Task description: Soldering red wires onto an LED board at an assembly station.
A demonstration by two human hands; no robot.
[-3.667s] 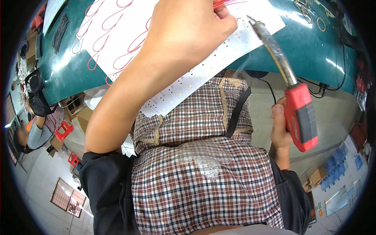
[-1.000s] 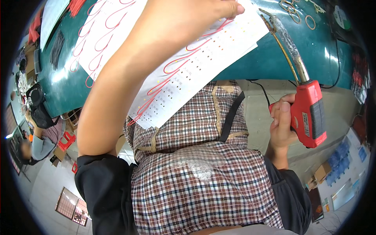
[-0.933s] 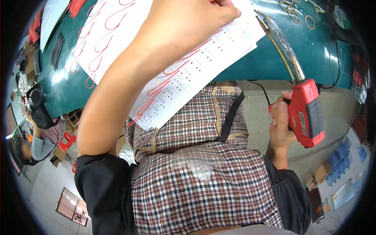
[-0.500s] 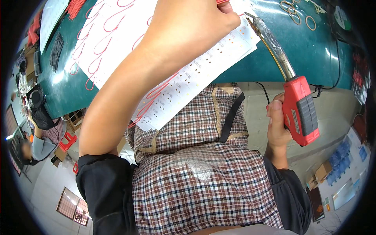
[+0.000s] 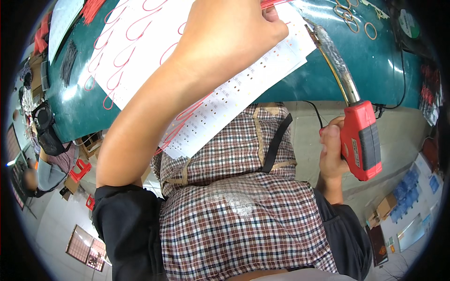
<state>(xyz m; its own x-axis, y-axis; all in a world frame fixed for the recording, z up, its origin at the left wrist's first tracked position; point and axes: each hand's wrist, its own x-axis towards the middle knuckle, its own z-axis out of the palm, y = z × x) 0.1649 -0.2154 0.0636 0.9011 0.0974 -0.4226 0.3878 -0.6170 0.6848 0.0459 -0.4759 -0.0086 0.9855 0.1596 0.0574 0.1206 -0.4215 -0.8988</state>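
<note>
My left hand (image 5: 234, 33) reaches across the paper to the top of the view, its fingers closed on thin red wires (image 5: 274, 3). The upper part of that hand is cut off by the frame. My right hand (image 5: 333, 157) grips a red and black soldering gun (image 5: 360, 140) from its left side. A long metal barrel, with a thin brass-coloured tube beside it, slants up to a tip just right of my left hand, apart from it. White printed sheets (image 5: 262, 77) lie under my left arm, with looped red wires (image 5: 137, 29) on them.
On the green table (image 5: 300, 86) lie tan rings (image 5: 370, 31) at the far right, a dark wire bundle (image 5: 69, 61) and red wires (image 5: 92, 10) at the left. A black cable (image 5: 404, 79) runs down the right side. Another person (image 5: 47, 173) sits at the far left.
The soldering gun has shifted slightly right and down, its tip a little farther from my left hand. The left hand keeps its hold on the red wires, nearly still.
</note>
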